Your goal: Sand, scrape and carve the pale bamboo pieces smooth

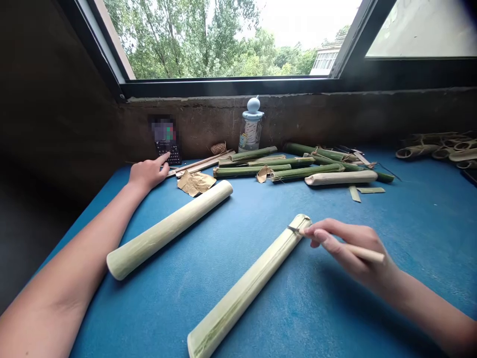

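My right hand (pixel 346 246) is closed around the wooden handle of a small carving knife (pixel 363 252). The knife's dark blade points left and rests at the far end of a split bamboo piece (pixel 249 288), which lies diagonally on the blue table. My left hand (pixel 149 173) reaches to the back left, its index finger extended onto the keys of a phone-like device (pixel 172 152) leaning on the wall, its screen blurred. A second pale bamboo piece (pixel 169 231) lies to the right of my left forearm.
Behind are green bamboo strips (pixel 309 171), a crumpled brown paper-like scrap (pixel 196 183) and a bottle with a light-blue lid (pixel 253 114). Bamboo tubes (pixel 417 151) lie at the back right. Small offcuts (pixel 370 190) sit before the pile. The window is behind the blue table (pixel 149 308).
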The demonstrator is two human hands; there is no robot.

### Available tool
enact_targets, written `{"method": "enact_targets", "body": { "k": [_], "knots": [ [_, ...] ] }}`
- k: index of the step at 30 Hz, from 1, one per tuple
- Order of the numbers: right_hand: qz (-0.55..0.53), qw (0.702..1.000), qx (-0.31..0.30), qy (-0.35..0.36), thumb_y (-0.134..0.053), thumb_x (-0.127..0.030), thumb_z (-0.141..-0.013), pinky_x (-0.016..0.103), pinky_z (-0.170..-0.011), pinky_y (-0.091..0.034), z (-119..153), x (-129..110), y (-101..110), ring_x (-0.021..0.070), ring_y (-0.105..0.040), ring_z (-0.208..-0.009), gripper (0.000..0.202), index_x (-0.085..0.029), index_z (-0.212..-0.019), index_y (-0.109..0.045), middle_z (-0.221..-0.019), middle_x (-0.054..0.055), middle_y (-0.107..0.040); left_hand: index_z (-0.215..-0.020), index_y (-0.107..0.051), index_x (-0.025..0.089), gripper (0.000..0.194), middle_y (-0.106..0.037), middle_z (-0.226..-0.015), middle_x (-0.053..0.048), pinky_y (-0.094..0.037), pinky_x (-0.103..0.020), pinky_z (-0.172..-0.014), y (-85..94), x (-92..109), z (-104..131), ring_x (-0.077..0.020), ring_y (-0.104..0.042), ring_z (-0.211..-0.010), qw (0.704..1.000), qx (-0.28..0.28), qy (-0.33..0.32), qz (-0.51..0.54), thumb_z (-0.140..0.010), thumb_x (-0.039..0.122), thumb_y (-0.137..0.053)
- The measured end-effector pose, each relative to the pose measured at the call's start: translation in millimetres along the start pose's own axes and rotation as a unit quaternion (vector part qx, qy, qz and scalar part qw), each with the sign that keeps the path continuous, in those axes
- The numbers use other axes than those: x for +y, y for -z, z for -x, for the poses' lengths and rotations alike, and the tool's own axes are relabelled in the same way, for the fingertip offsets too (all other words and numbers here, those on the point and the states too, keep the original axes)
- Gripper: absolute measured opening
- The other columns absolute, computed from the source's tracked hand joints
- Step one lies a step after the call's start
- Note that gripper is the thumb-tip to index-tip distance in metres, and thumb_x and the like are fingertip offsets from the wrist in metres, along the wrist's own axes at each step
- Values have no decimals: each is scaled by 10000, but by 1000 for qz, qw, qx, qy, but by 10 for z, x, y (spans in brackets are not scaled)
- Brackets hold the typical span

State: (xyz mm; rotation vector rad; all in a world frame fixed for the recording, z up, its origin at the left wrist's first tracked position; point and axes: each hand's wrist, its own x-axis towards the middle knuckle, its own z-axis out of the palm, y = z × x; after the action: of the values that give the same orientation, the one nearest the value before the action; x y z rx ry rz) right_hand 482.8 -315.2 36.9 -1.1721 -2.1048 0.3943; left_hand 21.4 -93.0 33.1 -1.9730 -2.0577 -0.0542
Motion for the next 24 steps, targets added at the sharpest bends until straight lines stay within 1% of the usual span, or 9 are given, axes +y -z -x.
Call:
{"method": "enact_targets", "body": {
  "k": [3,5,6,9,11,14,17,21,24],
  "knots": [
    [-12,996,-29,85,-504,-247,-998,265,-641,-515,40,-45,-36,160,-700,-680,182,-218,-1038,-678,-794,27,-738,-1549,-383,331,598,-732,-1132,-158,-502,-398,-773,-31,-6,-37,-368,-693,-1004,1000,-10,1,-4,-986,508,-282],
    [-8,996,-34,87,-504,-248,-997,270,-644,-516,35,-10,-15,163,-704,-690,189,-220,-1040,-685,-812,34,-746,-1538,-401,348,586,-730,-1142,-154,-499,-394,-759,-41,-6,-43,-376,-694,-1011,1000,-8,4,-8,-980,478,-282],
    [-4,998,-29,64,-502,-266,-1000,266,-637,-513,19,27,8,160,-704,-685,194,-223,-1016,-691,-806,29,-745,-1530,-415,355,576,-731,-1147,-146,-498,-392,-760,-42,-6,-41,-373,-695,-1017,1000,-5,5,-11,-976,447,-285],
    [-1,999,6,-54,-486,-358,-1016,259,-635,-508,-46,131,79,156,-696,-672,266,-227,-928,-701,-750,9,-726,-1497,-466,369,567,-730,-1173,-117,-495,-384,-789,-35,-7,-25,-358,-693,-1041,1000,-2,7,-10,-954,363,-303],
    [-24,994,13,-103,-464,-406,-1024,264,-655,-511,-59,129,85,162,-695,-689,321,-227,-906,-703,-732,7,-714,-1484,-487,371,570,-722,-1203,-107,-493,-381,-804,-32,-11,-22,-355,-686,-1065,1000,-11,12,-1,-943,345,-311],
    [-78,994,-22,-78,-461,-447,-1021,265,-650,-509,-16,19,29,166,-689,-691,336,-230,-941,-705,-753,17,-716,-1482,-492,374,573,-717,-1216,-106,-494,-391,-807,-45,-19,-36,-365,-679,-1081,1000,-16,13,10,-938,346,-312],
    [-91,994,-41,-49,-453,-467,-1021,263,-632,-498,15,-48,8,162,-672,-659,352,-234,-953,-709,-760,24,-719,-1479,-501,358,566,-723,-1197,-108,-496,-399,-826,-57,-25,-47,-359,-680,-1070,1000,-14,-2,20,-938,351,-335],
    [-48,992,-10,-112,-477,-492,-1000,274,-650,-494,-45,26,95,177,-672,-687,365,-222,-928,-711,-743,22,-709,-1469,-522,302,552,-710,-1233,-117,-494,-392,-873,-33,-32,-25,-326,-671,-1087,999,3,14,51,-948,314,-342],
    [-41,987,4,-158,-451,-470,-1012,282,-665,-503,-48,-35,85,188,-682,-714,376,-213,-897,-701,-735,24,-704,-1484,-500,275,556,-700,-1242,-144,-501,-402,-865,-1,-32,1,-334,-665,-1098,997,18,44,55,-956,302,-330]
  ]
}}
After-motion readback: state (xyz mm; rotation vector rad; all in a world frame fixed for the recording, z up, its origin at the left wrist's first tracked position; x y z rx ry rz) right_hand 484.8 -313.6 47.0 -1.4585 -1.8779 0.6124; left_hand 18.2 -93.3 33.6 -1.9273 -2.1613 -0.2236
